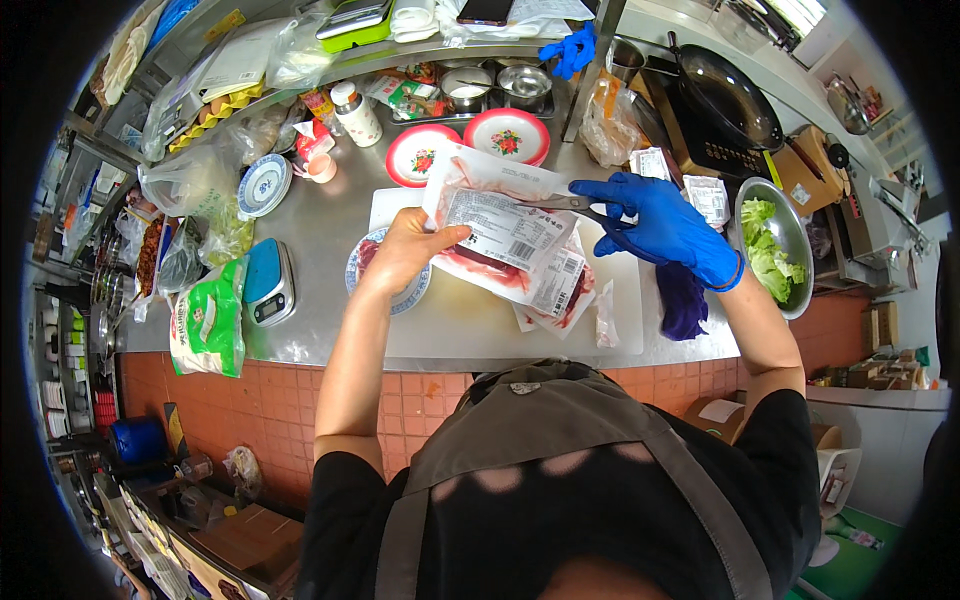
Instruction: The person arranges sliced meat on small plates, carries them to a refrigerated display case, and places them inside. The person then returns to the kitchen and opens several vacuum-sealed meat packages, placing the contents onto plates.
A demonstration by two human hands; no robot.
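My bare left hand (409,251) grips the left edge of a sealed plastic pack of raw meat (487,262), tilted above a white cutting board (457,330). In a blue glove, my right hand (660,221) holds a pair of scissors (559,202), whose blades lie at the pack's upper right part. More meat packs (559,300) with printed labels rest on the board beneath it. A blue-patterned plate (409,300) with raw meat stands partly hidden behind my left hand. A cut strip of plastic (606,315) lies on the board's right part.
Two red-rimmed plates (506,139) stand behind the board. A digital scale (268,285), a green-and-white bag (210,319) and blue-patterned plates (264,185) are on the left. At right are a purple cloth (681,300), a steel bowl of lettuce (772,247) and a black wok (727,94).
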